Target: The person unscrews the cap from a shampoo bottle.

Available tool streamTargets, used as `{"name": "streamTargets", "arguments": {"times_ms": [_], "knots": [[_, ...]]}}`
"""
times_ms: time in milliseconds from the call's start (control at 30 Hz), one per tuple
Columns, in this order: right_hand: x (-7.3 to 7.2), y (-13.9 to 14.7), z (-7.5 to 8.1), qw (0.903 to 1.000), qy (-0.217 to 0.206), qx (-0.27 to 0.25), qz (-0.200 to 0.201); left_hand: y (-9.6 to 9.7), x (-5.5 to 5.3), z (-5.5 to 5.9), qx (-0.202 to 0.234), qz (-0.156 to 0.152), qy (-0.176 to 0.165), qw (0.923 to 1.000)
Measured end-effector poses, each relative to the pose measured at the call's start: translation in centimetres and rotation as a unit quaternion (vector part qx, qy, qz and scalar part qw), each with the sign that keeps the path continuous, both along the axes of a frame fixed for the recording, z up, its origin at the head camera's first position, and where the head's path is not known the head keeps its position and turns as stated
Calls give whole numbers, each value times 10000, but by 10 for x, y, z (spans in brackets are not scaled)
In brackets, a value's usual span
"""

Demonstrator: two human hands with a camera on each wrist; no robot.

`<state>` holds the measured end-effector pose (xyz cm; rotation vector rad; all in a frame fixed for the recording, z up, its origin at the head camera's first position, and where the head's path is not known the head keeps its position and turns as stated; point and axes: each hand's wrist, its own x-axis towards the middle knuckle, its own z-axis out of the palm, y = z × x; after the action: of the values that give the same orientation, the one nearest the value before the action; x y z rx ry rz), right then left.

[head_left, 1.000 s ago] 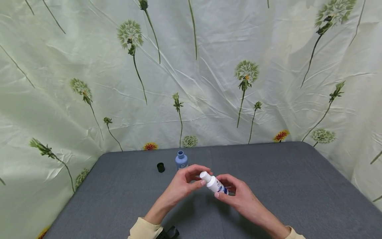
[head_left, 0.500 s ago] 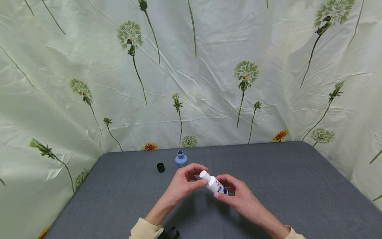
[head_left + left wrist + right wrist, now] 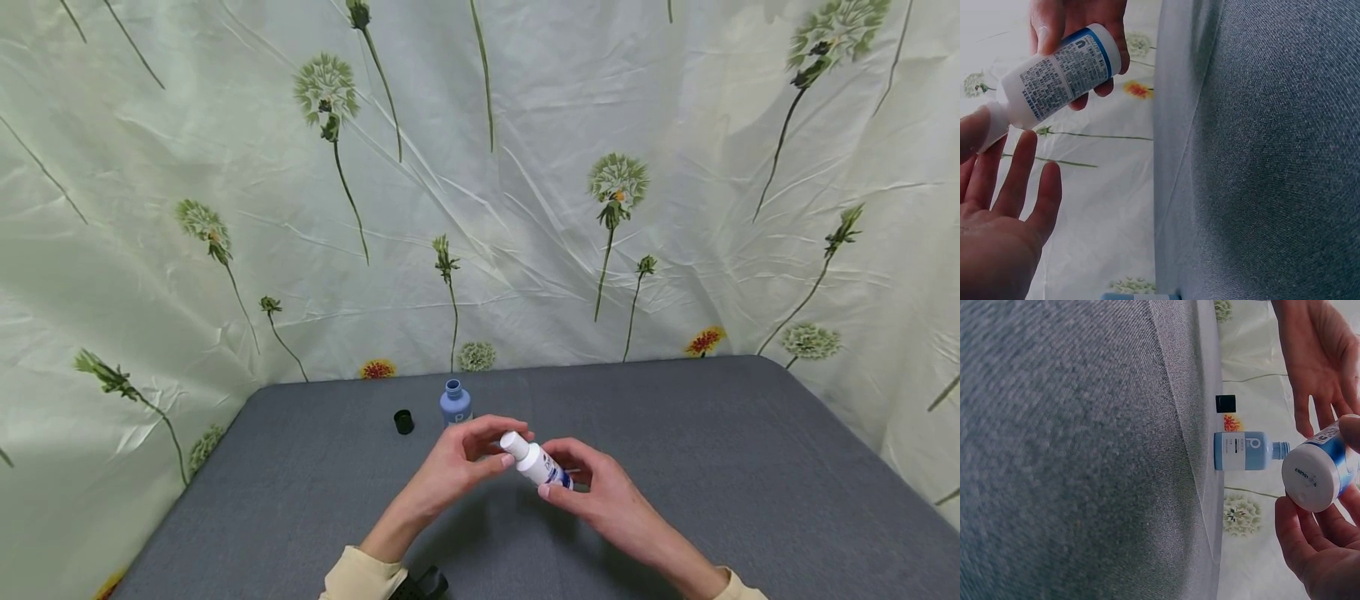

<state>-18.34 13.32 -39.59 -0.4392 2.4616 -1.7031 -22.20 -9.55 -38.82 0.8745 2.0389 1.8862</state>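
Observation:
A white bottle with a blue-banded label is held tilted above the table, its white cap pointing up and to the left. My right hand grips the lower body of the bottle between thumb and fingers. At the other end, my left hand pinches the cap; the left wrist view shows thumb and forefinger on the cap while the other fingers spread away. The cap sits on the bottle's neck. Printed text covers the bottle's side, and its flat white base faces the right wrist camera.
Behind the left hand a blue bottle stands upright with an uncovered neck. A black cap lies to its left on the grey cloth-covered table. A flower-printed curtain hangs behind the table.
My left hand's fingers shift slightly at the cap, rising a little and then coming back down. The right hand and bottle stay almost in place.

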Motion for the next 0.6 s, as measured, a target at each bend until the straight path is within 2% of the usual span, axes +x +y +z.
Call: {"name": "streamTargets", "arguments": {"times_ms": [300,367,600], "knots": [[1,-1,-1,10000,59,47,-15,3,1,-1,-215,909,98,9956],[1,-1,-1,10000,94,13,7,4,1,-2,-228,990,123,9947],[1,-1,-1,9999,101,-23,-1,4,1,-2,-237,957,150,9950]]}}
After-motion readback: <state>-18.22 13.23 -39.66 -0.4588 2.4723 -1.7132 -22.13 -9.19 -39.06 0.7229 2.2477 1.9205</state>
